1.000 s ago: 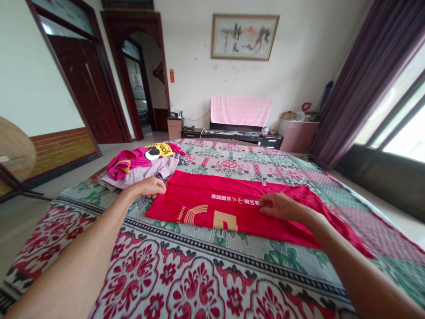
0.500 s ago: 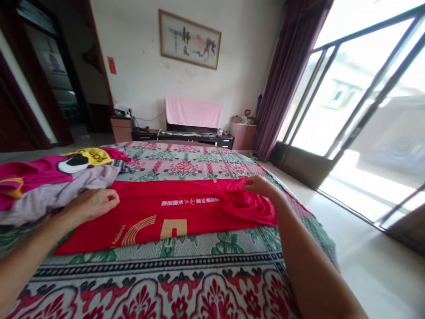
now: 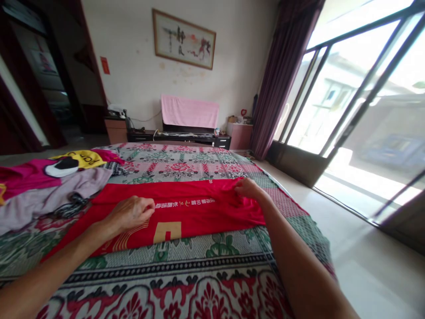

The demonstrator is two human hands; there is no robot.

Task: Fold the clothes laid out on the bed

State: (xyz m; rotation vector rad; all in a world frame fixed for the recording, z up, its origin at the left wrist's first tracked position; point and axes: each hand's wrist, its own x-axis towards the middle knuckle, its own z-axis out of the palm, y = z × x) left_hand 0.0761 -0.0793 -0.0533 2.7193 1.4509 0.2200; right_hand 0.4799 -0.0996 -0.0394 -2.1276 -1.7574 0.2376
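A red shirt point(image 3: 195, 217) with white lettering and gold print lies folded into a long strip on the patterned bedspread point(image 3: 186, 266). Over its left-middle part is my left hand point(image 3: 134, 213), fingers curled closed, with no cloth seen in them. The fabric under that hand looks flat. At the shirt's far right edge, my right hand point(image 3: 248, 188) pinches the red cloth, which is wrinkled around the fingers. The right fingertips are partly hidden by the hand itself.
To the left lies a heap of clothes: a pink and yellow garment point(image 3: 36, 170) and a pale grey one point(image 3: 76, 188). Beyond the bed stands a low cabinet point(image 3: 222, 141) with a pink cloth point(image 3: 189, 110) above it. Sliding glass doors point(image 3: 358, 106) are at right.
My left hand has moved right, from the shirt's left end to over its printed middle. My right hand stays at the right end, where the cloth is somewhat smoother. The view has shifted slightly.
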